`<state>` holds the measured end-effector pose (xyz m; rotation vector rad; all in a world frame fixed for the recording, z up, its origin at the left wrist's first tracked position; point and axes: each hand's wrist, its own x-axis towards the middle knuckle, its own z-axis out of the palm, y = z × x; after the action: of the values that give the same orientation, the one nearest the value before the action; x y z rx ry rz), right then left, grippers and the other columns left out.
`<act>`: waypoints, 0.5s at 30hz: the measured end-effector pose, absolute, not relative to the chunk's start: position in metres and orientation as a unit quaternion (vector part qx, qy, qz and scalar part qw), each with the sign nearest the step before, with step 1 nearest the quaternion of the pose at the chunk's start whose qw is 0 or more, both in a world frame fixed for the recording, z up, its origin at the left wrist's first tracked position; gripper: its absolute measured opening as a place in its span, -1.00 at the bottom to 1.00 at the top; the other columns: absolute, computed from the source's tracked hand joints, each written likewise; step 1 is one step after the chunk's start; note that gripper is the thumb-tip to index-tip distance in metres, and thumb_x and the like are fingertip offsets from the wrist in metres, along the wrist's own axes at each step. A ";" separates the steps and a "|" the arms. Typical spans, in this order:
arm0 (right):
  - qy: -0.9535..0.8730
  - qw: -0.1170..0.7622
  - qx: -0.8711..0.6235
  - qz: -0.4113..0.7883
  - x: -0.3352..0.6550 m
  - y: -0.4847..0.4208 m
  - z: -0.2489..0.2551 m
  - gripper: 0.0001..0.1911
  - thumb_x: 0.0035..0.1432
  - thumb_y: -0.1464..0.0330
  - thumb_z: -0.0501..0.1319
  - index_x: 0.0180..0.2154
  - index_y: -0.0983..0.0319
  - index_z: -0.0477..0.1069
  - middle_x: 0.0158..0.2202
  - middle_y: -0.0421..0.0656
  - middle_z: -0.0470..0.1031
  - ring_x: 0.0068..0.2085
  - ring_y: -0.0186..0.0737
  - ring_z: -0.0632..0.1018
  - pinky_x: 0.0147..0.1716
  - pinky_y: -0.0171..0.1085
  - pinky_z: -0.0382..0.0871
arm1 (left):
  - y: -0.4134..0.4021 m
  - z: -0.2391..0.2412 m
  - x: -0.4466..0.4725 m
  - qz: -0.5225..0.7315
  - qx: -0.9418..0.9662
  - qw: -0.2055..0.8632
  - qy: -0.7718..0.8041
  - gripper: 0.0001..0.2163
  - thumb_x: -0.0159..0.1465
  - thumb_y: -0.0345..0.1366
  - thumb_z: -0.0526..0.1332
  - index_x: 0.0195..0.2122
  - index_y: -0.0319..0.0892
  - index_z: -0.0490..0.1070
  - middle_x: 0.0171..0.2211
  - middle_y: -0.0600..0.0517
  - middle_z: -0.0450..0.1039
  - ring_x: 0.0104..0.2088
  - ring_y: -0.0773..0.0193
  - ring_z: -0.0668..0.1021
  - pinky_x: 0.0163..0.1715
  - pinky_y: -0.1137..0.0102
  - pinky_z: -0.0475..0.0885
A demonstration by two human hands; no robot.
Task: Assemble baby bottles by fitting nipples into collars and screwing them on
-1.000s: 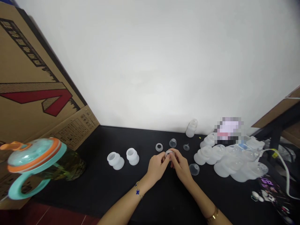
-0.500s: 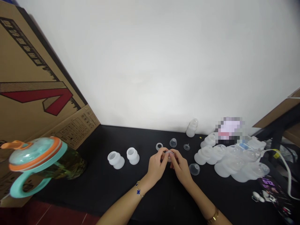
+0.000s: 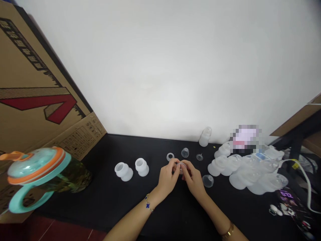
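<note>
Both hands meet over the black table, fingertips closed round a small translucent round piece, probably a bottle collar; fingers cover most of it. My left hand pinches its left side, and my right hand pinches the right. Just beyond them lie a white ring, a clear dome cap and a clear bottle nipple. Another clear cap rests beside my right hand. To the left are two open white bottle bodies, one tilted, the other nearer my hands.
A capped baby bottle stands by the wall. Several more bottles lie clustered at right, with a phone, earbuds and a white cable near them. A large teal-lidded jug and a cardboard box occupy the left.
Both hands keep their grip on the small round piece, with only a slight shift of the fingers. The things on the table stay where they were.
</note>
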<state>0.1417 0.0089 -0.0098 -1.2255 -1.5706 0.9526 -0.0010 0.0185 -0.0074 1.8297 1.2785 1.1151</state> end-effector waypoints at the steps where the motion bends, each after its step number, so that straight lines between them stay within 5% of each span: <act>1: -0.635 0.449 -0.497 0.385 0.142 0.009 -0.010 -0.69 0.35 0.16 0.05 -0.05 0.18 0.41 -0.42 -0.21 0.49 -0.50 -0.29 0.47 -0.49 -0.36 0.36 | 0.019 -0.007 -0.001 0.422 0.697 0.315 0.486 -0.82 0.41 -0.19 0.03 -0.17 -0.10 0.38 -0.51 0.14 0.38 -0.48 0.34 0.49 -0.40 0.48 0.34; 15: -0.643 0.441 -0.505 0.370 0.142 0.009 -0.007 -0.65 0.34 0.13 0.03 -0.07 0.19 0.43 -0.42 -0.18 0.51 -0.48 -0.26 0.51 -0.51 -0.36 0.39 | 0.018 -0.004 -0.002 0.415 0.703 0.291 0.499 -0.81 0.39 -0.20 0.04 -0.17 -0.10 0.41 -0.52 0.14 0.40 -0.51 0.34 0.47 -0.41 0.48 0.32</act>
<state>0.1416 0.0094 -0.0065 -1.2534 -1.5978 0.9193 -0.0019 0.0181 -0.0039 1.8744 1.3312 1.1064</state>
